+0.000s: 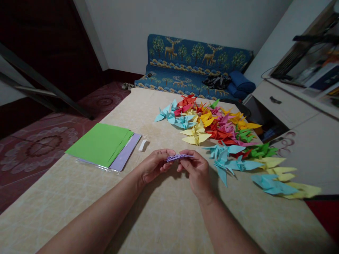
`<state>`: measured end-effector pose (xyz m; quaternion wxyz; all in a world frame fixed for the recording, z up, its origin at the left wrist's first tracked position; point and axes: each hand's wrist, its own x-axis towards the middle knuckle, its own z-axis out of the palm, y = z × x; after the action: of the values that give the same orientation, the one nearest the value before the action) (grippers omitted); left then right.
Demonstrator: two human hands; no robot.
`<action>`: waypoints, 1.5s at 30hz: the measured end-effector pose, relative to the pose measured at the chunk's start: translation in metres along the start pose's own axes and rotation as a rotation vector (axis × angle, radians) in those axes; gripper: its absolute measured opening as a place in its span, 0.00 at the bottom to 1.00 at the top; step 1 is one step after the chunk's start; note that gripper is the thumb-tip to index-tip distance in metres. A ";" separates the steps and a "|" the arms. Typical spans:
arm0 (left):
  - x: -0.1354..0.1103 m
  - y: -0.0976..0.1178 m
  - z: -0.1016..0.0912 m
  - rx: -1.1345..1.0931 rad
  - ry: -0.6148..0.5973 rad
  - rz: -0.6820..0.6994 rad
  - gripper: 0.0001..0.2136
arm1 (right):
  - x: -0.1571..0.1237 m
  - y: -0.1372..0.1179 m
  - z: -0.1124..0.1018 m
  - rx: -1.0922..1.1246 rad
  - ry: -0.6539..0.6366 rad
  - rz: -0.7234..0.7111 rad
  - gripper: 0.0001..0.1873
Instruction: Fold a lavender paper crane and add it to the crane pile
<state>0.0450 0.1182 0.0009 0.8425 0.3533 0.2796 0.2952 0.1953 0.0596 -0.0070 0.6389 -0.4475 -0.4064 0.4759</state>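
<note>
Pinching the purple paper (pixel 173 158) over the tabletop (pixel 159 225), your left hand (pixel 155 165) and right hand (pixel 196 170) grip its opposite ends; it looks folded but unfinished. Many folded birds (pixel 207 119) lie done at right; flat green sheets (pixel 99 143) lie unfolded at left.

Bare left hand (pixel 156 164), bare right hand (pixel 197 171), bare forearms (pixel 102 211) tapering to uncovered wrists (pixel 140 176)
</note>
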 end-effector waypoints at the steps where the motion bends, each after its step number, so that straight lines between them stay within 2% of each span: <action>1: 0.000 0.000 0.001 0.017 -0.003 -0.013 0.09 | 0.001 0.002 -0.001 -0.043 0.048 -0.016 0.09; 4: -0.003 0.000 0.006 0.080 0.004 -0.038 0.19 | 0.003 0.005 -0.003 -0.115 0.148 -0.034 0.12; 6: -0.005 0.001 0.009 0.205 0.037 0.003 0.24 | 0.004 0.006 -0.005 -0.135 0.178 -0.030 0.11; 8: -0.005 0.001 0.011 0.400 0.122 0.119 0.23 | 0.005 0.006 -0.006 -0.146 0.198 -0.024 0.11; 10: -0.004 0.000 0.012 0.573 0.225 0.300 0.17 | 0.005 0.007 -0.006 -0.149 0.213 -0.007 0.11; 12: -0.002 -0.001 0.012 0.660 0.279 0.437 0.11 | 0.005 0.007 -0.005 -0.144 0.208 0.003 0.12; 13: -0.001 -0.003 0.011 0.672 0.287 0.458 0.11 | 0.005 0.006 -0.004 -0.141 0.206 0.000 0.11; 18: 0.000 -0.008 0.009 0.578 0.258 0.242 0.16 | 0.005 0.007 -0.003 -0.132 0.237 -0.060 0.15; 20: 0.000 -0.010 0.009 0.544 0.262 0.221 0.17 | 0.006 0.008 -0.004 -0.135 0.233 -0.053 0.14; 22: 0.001 -0.011 0.009 0.519 0.267 0.228 0.17 | 0.006 0.009 -0.005 -0.173 0.214 -0.060 0.12; 25: 0.001 -0.013 0.011 0.492 0.258 0.228 0.18 | 0.007 0.009 -0.006 -0.303 0.194 -0.158 0.06; 28: 0.001 -0.015 0.013 0.477 0.254 0.234 0.18 | 0.008 0.007 -0.006 -0.400 0.194 -0.234 0.06; 31: 0.001 -0.016 0.013 0.504 0.249 0.251 0.18 | 0.008 0.005 -0.005 -0.414 0.181 -0.237 0.08; 38: 0.000 -0.021 0.011 0.719 0.202 0.314 0.16 | 0.007 0.007 -0.005 -0.427 0.145 -0.215 0.10; 45: 0.001 -0.021 0.012 0.640 0.147 0.345 0.16 | 0.006 0.003 -0.003 -0.392 0.064 -0.195 0.08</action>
<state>0.0602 0.1015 -0.0078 0.6050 0.6186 0.3538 0.3552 0.1989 0.0651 -0.0107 0.5952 -0.5367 -0.5120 0.3092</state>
